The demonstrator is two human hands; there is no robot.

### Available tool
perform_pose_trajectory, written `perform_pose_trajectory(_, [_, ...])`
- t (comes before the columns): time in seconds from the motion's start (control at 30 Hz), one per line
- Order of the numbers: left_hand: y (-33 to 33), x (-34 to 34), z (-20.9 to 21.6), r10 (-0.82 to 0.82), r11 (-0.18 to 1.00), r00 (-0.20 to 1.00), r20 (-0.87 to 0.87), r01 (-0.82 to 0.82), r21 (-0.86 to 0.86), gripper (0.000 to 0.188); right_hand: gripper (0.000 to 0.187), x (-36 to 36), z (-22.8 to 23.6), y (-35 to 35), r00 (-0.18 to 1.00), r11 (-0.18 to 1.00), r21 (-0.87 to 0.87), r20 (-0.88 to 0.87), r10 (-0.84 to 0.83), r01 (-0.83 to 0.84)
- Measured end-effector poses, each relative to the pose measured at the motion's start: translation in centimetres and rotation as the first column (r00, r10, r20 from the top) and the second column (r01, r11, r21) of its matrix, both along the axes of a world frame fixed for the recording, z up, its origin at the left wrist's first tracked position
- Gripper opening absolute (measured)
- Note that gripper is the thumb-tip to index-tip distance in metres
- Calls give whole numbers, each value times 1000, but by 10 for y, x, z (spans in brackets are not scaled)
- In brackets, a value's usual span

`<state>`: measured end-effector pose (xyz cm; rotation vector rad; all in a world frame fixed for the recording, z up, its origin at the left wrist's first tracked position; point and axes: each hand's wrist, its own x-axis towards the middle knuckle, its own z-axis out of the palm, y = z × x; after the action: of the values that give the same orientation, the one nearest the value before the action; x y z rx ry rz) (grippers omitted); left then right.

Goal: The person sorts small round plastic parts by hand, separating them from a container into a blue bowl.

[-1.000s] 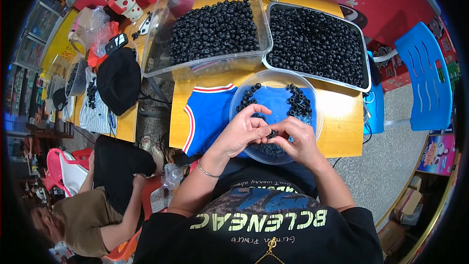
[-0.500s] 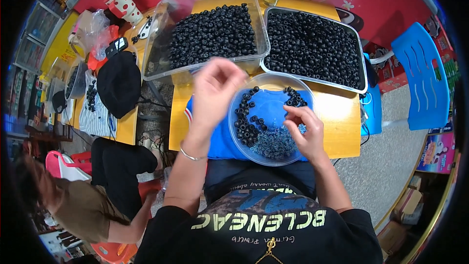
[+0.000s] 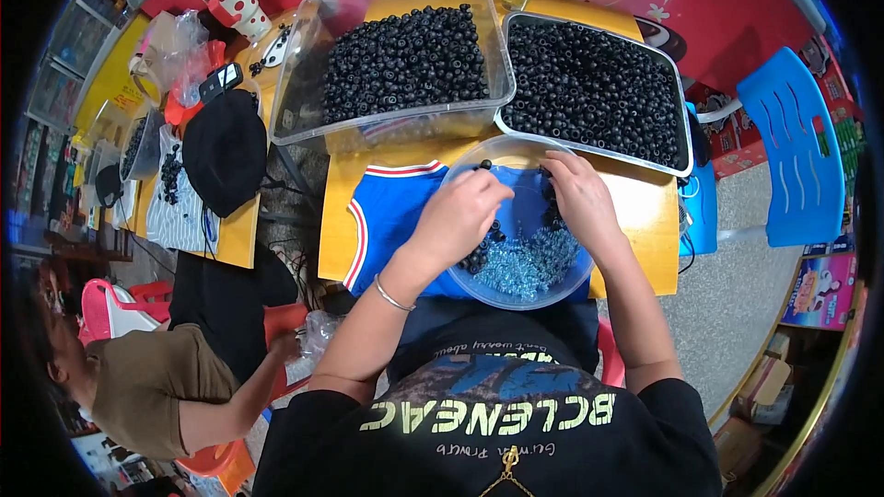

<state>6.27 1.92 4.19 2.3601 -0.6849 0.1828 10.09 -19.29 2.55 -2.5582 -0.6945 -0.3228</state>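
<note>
A round clear plastic bowl [image 3: 517, 300] stands in front of me on a blue cloth garment [image 3: 396, 202] with striped trim. Small see-through bluish pieces [image 3: 527, 262] lie heaped in its near part, and round black pieces with holes [image 3: 474, 260] sit along its left and right sides. Over the bowl's left side is my left hand [image 3: 463, 216], its fingers pinched together above the black pieces. My right hand [image 3: 582, 195] reaches in at the far right rim, fingertips together beside more black pieces. What either hand holds, if anything, is hidden by the fingers.
Behind the bowl stand a clear tub [image 3: 299, 115] and a metal-rimmed tray [image 3: 685, 120], both full of black pieces. A black cap [image 3: 224, 152] lies on the side table. At left sits another person [image 3: 166, 387]. A blue chair [image 3: 792, 147] is at right.
My left hand has come down from in front of the tub to the bowl's left side. My right hand has shifted away from me to the bowl's far right rim.
</note>
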Motion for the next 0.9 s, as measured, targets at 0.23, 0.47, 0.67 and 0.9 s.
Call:
perform_pose_trajectory(0.23, [0,-13,-24,-49,984,998,-46,56,170,24,21,8,-9,8,997,976,-208,-63,52,-64])
perform_pose_trajectory(0.47, [-6,-15,-33,-27,972,1000,2,26,232,21,13,-5,-8,2,986,982,-184,-166,-3,-28])
perform_pose_trajectory(0.67, [-8,-14,-32,-38,973,999,32,30,228,21,18,-10,-6,-4,995,997,20,-66,79,-78])
perform_pose_trajectory(0.9, [-2,-15,-20,14,948,899,-438,-151,-280,18,9,-28,-2,10,601,630,639,-732,321,441])
